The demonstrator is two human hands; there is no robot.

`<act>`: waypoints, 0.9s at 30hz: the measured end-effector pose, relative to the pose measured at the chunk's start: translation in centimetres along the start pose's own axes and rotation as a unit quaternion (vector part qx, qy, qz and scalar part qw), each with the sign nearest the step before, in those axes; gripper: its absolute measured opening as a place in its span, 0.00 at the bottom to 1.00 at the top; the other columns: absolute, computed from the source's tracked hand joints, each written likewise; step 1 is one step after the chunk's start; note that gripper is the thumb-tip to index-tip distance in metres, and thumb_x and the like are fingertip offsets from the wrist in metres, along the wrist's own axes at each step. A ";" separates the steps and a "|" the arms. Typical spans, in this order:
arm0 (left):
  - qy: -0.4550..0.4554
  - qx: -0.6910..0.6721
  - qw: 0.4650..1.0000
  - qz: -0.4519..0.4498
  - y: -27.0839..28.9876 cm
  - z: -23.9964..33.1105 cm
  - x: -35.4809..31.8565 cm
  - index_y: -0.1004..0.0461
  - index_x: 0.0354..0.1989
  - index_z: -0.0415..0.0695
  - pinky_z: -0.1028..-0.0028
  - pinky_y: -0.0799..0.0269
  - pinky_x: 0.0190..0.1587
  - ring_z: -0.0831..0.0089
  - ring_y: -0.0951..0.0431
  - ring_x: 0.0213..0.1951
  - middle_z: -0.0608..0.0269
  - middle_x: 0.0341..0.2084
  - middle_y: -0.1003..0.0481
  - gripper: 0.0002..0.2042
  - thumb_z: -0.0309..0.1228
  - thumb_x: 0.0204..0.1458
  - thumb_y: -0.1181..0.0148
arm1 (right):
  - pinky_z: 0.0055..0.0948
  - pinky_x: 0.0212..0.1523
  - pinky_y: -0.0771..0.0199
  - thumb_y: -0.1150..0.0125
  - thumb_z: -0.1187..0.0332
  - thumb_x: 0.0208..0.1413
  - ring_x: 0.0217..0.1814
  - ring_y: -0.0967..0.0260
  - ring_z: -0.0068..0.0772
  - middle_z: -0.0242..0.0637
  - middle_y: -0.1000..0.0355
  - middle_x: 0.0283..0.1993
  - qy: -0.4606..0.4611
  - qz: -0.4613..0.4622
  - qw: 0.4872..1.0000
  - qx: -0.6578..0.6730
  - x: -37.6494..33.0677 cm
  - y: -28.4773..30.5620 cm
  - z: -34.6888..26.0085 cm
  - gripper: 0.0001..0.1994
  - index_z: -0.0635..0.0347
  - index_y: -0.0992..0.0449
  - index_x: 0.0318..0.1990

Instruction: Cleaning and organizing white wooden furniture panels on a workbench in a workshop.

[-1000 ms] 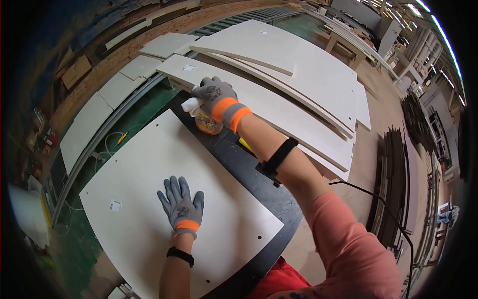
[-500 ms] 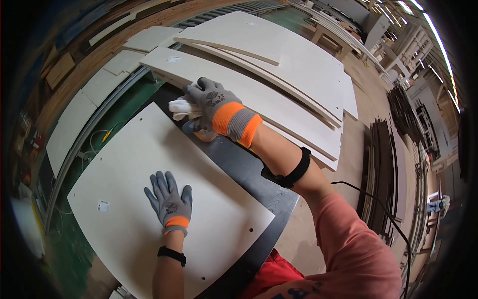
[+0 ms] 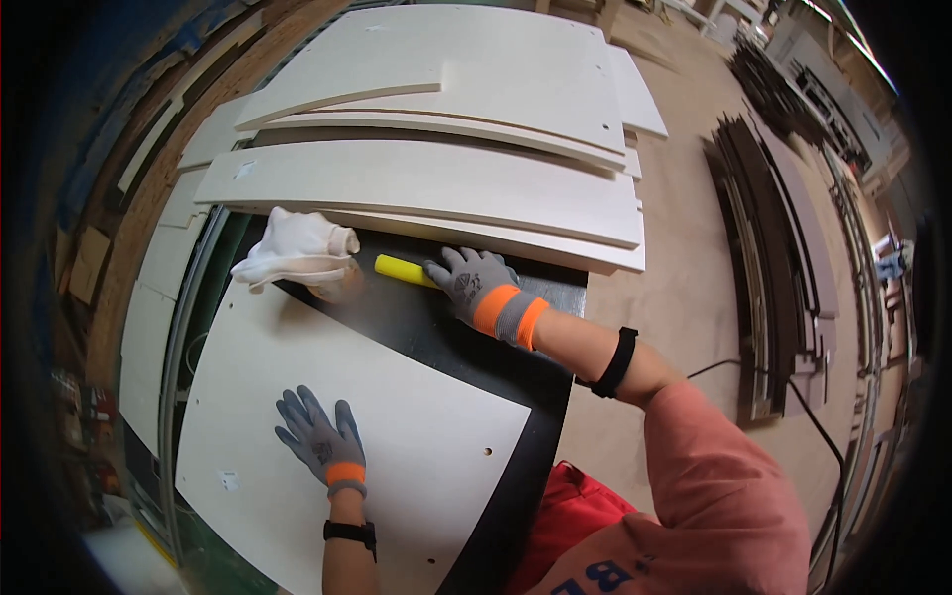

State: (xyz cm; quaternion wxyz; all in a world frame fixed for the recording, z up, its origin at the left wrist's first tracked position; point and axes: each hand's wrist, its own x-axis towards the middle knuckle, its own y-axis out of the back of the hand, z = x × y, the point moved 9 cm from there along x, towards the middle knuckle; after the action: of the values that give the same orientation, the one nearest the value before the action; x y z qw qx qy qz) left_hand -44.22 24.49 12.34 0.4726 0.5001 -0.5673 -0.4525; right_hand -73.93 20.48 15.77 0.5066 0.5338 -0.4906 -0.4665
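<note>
L hand (image 3: 321, 442): spread wide, flat on white panel (image 3: 416, 426)
R hand (image 3: 479, 282): over R end of yellow bar (image 3: 402, 270) on dark bench (image 3: 436, 332); can't tell if closed
White cloth (image 3: 296, 243): bunched atop container (image 3: 342, 288); may topple if bumped w/ bar
Container: mostly hidden, contents unclear
Panel: near edge cut off; might scuff if scraped

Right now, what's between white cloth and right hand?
Head view: a yellow rod-like object on the black tabletop, one end hidden by the right hand; bare tabletop between it and the white cloth.
</note>
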 end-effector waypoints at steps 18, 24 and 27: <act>0.008 0.008 1.000 -0.015 -0.5 0.5 0.2 0.50 0.68 0.42 0.57 0.61 0.68 0.59 0.55 0.69 0.53 0.68 0.52 0.28 0.39 0.60 0.55 | 0.43 0.30 0.25 0.41 0.64 0.48 0.40 0.23 0.38 0.32 0.22 0.41 0.107 -0.029 0.988 0.111 15.7 -1.4 -6.3 0.16 0.51 0.22 0.46; 0.009 -0.002 1.000 -0.024 -0.1 1.1 0.2 0.51 0.68 0.42 0.56 0.62 0.68 0.58 0.57 0.70 0.51 0.68 0.54 0.29 0.41 0.61 0.56 | 0.36 0.34 0.24 0.40 0.64 0.45 0.40 0.23 0.37 0.36 0.21 0.37 0.026 -0.083 0.993 0.077 20.0 -7.5 -6.8 0.11 0.51 0.17 0.37; 0.026 -0.030 0.998 -0.039 -0.3 -0.2 -0.1 0.51 0.68 0.42 0.55 0.63 0.68 0.58 0.57 0.70 0.51 0.68 0.54 0.30 0.42 0.60 0.55 | 0.40 0.35 0.24 0.42 0.64 0.47 0.42 0.23 0.40 0.37 0.21 0.39 0.044 -0.092 0.991 0.084 17.4 -5.9 -6.6 0.11 0.49 0.17 0.38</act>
State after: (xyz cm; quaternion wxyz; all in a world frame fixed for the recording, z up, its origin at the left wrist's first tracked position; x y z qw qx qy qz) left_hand -43.94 24.56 12.05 0.4840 0.5189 -0.5209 -0.4744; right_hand -65.65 3.71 10.22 0.4361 0.6369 -0.4543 -0.4447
